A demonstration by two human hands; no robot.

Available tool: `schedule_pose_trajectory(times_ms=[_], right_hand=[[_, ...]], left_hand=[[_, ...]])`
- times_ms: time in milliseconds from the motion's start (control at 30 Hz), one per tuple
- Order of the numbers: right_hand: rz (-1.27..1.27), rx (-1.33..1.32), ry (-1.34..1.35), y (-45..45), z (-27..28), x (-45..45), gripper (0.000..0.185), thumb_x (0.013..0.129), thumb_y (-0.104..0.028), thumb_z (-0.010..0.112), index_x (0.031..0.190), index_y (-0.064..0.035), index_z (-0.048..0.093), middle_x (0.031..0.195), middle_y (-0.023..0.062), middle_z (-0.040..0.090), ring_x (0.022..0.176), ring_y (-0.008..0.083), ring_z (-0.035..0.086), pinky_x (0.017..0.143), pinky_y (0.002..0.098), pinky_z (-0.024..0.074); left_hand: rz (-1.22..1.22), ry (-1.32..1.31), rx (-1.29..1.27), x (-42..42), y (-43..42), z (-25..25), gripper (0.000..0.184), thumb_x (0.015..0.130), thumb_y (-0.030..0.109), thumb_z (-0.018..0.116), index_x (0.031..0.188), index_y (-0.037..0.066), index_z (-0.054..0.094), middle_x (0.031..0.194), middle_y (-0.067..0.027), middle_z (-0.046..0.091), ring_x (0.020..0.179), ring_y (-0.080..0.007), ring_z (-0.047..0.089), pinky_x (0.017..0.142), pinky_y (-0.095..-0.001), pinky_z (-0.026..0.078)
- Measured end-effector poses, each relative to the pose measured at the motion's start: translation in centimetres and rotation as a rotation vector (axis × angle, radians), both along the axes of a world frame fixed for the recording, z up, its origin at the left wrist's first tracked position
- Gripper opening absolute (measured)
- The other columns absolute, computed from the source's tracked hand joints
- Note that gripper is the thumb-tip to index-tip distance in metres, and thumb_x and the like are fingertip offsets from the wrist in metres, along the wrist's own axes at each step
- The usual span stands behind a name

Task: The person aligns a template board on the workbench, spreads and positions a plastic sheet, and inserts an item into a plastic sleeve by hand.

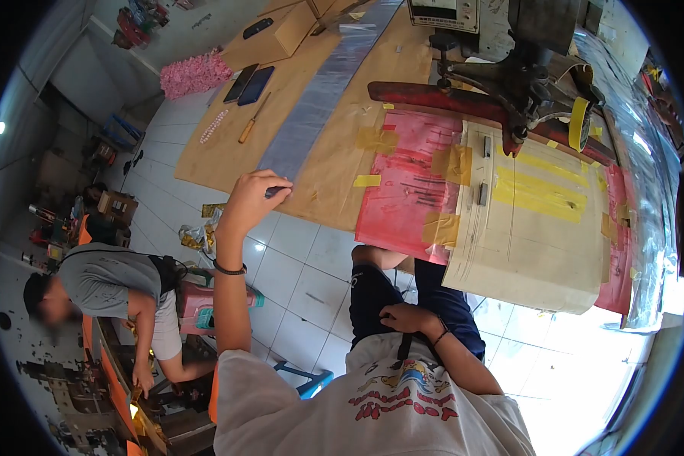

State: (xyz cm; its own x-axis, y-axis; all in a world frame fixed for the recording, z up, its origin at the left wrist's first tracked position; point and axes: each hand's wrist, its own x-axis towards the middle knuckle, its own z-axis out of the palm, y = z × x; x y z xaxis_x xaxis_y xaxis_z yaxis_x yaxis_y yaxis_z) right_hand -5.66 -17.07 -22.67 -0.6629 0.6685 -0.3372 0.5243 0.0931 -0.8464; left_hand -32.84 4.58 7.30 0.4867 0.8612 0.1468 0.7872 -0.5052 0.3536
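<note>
My left hand [257, 199] is closed at the near end of a long bluish clear plastic strip [311, 106]. A small dark piece [275, 191] shows between its thumb and fingers; I cannot make out what it is. The strip lies across the brown-covered table [342, 152] and runs away from me. Down in my lap, my right hand [410, 318] rests on dark shorts, fingers loosely apart, with no object visible in it. Right of the strip, a red sheet [410, 182] and a beige board [536, 251] lie taped under a dark metal press [513, 83].
Left of the strip lie a wooden-handled tool [251, 125], two phone-like dark items [256, 85], and a pink bundle [195, 74]. Behind them stands a cardboard box [277, 38]. A yellow tape roll [578, 124] hangs on the press. Another person [121, 277] sits at lower left.
</note>
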Motion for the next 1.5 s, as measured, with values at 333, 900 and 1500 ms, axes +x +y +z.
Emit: schedule_pose_trajectory(times_ms=[333,900,1500], right_hand=[[-0.018,-0.004,0.003,-0.2,0.3,0.2,0.039,0.096,-0.037,0.057,0.118,-0.0051,0.065,0.106,0.0204,0.071,0.102,0.0378,0.067,0.09,0.0449,0.0514],[-0.01,-0.015,0.005,-0.1,0.4,0.2,0.039,0.096,-0.037,0.057,0.119,-0.0054,0.065,0.106,0.0213,0.071,0.1,0.0384,0.067,0.09,0.045,0.0517],[0.009,-0.045,-0.017,0.1,1.1,0.3,0.037,0.098,-0.036,0.056,0.12,-0.0069,0.064,0.107,0.0203,0.07,0.1,0.0375,0.067,0.09,0.0444,0.0516]], left_hand=[[-0.013,0.019,-0.007,0.3,-0.4,0.5,0.021,0.084,0.014,0.075,0.101,0.001,0.075,0.096,-0.0129,0.073,0.086,-0.0306,0.068,0.079,-0.0356,0.054],[0.002,0.048,0.042,0.5,-0.6,-0.2,0.01,0.087,0.007,0.069,0.092,-0.002,0.066,0.092,-0.0126,0.068,0.084,-0.03,0.067,0.076,-0.0361,0.051],[0.198,-0.629,-0.179,-2.3,1.7,-4.8,0.028,0.083,-0.004,0.075,0.109,-0.003,0.065,0.086,-0.0067,0.074,0.087,-0.0124,0.069,0.083,-0.0273,0.053]])
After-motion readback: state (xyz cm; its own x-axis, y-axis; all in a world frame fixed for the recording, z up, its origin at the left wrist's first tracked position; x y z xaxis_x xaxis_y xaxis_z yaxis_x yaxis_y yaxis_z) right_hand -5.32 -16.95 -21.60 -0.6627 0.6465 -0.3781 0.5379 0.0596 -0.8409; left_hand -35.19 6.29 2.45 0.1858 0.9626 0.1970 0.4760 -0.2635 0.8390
